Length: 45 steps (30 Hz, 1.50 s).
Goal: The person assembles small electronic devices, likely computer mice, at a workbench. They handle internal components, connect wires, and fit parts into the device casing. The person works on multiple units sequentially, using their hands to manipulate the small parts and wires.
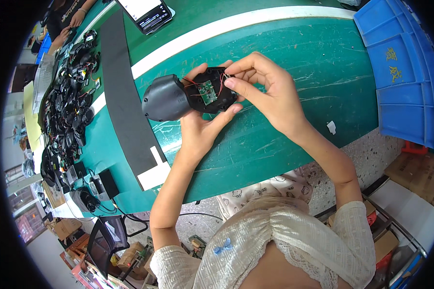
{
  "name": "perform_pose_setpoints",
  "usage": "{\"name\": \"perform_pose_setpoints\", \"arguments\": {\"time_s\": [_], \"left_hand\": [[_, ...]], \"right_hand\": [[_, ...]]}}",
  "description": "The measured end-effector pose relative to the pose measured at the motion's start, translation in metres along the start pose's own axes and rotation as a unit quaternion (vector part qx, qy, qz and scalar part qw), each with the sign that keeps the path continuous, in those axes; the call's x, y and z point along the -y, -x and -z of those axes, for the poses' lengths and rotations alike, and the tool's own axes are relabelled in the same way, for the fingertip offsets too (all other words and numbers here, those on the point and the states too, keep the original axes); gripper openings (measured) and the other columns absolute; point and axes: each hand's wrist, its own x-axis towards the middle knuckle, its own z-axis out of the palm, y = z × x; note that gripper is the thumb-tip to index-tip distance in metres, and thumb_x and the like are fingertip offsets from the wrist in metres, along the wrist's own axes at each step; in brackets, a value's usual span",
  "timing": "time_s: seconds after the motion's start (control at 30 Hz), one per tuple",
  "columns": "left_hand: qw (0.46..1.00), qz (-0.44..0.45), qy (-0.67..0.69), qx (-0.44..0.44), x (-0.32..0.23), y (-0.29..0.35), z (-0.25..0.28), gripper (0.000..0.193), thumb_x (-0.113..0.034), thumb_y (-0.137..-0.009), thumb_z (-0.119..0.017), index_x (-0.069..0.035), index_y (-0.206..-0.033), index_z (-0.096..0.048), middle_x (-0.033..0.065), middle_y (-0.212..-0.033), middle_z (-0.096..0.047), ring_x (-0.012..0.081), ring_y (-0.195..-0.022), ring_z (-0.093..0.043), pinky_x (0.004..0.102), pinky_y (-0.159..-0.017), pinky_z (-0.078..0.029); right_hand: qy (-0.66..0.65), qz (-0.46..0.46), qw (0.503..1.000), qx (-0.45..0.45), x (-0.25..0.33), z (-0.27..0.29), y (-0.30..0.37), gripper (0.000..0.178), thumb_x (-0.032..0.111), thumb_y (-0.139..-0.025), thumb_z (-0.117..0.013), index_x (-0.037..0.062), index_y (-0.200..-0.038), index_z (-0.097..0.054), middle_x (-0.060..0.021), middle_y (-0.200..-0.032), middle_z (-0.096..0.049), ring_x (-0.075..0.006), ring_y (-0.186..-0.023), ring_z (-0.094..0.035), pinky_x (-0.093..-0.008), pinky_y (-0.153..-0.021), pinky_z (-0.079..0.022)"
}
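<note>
Above the green table, my left hand (pixel 200 130) grips an opened black plastic housing (pixel 217 106) from below, its thumb along the near edge. Inside the housing sits a small green circuit board (pixel 208 92) with thin red wires (pixel 221 84) running from it. A smooth, rounded black shell (pixel 166 98) joins the housing on its left. My right hand (pixel 263 89) is at the housing's right rim, thumb and forefinger pinched on the ends of the wires. The exact tips between those fingers are too small to make out.
Many black wired parts (pixel 70 106) lie heaped at the left, beyond a dark grey mat strip (pixel 118 91). A phone (pixel 147 14) stands at the back. Blue plastic crates (pixel 400 72) line the right edge. A white scrap (pixel 331 127) lies on the table (pixel 318 72). Another person's hand (pixel 77 18) shows far left.
</note>
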Motion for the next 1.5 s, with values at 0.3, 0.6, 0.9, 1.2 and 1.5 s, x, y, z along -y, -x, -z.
{"name": "perform_pose_setpoints", "arguments": {"time_s": [0.3,0.6,0.9,1.2,1.5], "left_hand": [[1.0,-0.003,0.016,-0.008,-0.002,-0.001,0.0,0.075,-0.002,-0.069,-0.073,-0.005,-0.128,-0.027,0.0201,-0.126,-0.047,0.0253,-0.115,-0.049,0.0374,-0.097,-0.041],[1.0,0.001,0.014,-0.017,-0.006,-0.002,0.004,0.077,-0.001,-0.069,-0.074,-0.006,-0.129,-0.026,0.0204,-0.127,-0.046,0.0253,-0.115,-0.049,0.037,-0.096,-0.042],[0.999,-0.021,0.033,-0.007,-0.005,-0.004,0.005,0.077,0.0,-0.068,-0.073,-0.006,-0.129,-0.026,0.0218,-0.127,-0.045,0.0266,-0.115,-0.049,0.0371,-0.094,-0.044],[1.0,0.006,0.003,-0.003,-0.004,0.002,0.004,0.084,-0.009,-0.067,-0.078,-0.002,-0.131,-0.025,0.0114,-0.119,-0.045,0.0209,-0.109,-0.051,0.0335,-0.094,-0.043],[0.999,0.029,-0.021,0.009,0.0,0.005,0.004,0.08,-0.007,-0.067,-0.077,-0.003,-0.13,-0.028,0.0132,-0.122,-0.045,0.0218,-0.109,-0.05,0.035,-0.095,-0.043]], "right_hand": [[0.06,0.031,0.997,0.028,0.007,0.004,0.0,0.014,0.002,-0.079,-0.064,-0.0003,-0.09,-0.056,-0.0095,-0.093,-0.061,-0.0131,-0.075,-0.06,-0.0257,-0.065,-0.049],[0.02,0.039,0.999,0.007,0.007,0.002,0.002,0.024,0.001,-0.079,-0.063,0.0003,-0.102,-0.056,-0.0096,-0.089,-0.061,-0.0139,-0.079,-0.061,-0.0257,-0.07,-0.051],[-0.005,0.026,0.999,0.038,0.012,0.004,0.002,0.02,0.0,-0.081,-0.061,-0.0005,-0.1,-0.056,-0.0073,-0.094,-0.06,-0.0128,-0.083,-0.06,-0.0251,-0.071,-0.05],[0.175,0.175,0.969,0.018,0.015,0.002,0.0,0.017,0.0,-0.075,-0.065,0.0023,-0.09,-0.055,-0.0062,-0.08,-0.052,-0.0155,-0.071,-0.058,-0.0274,-0.061,-0.046],[0.184,0.108,0.974,0.07,0.017,0.011,-0.003,0.013,0.0,-0.077,-0.062,0.0012,-0.087,-0.055,-0.0062,-0.079,-0.051,-0.0167,-0.07,-0.057,-0.0286,-0.062,-0.046]]}}
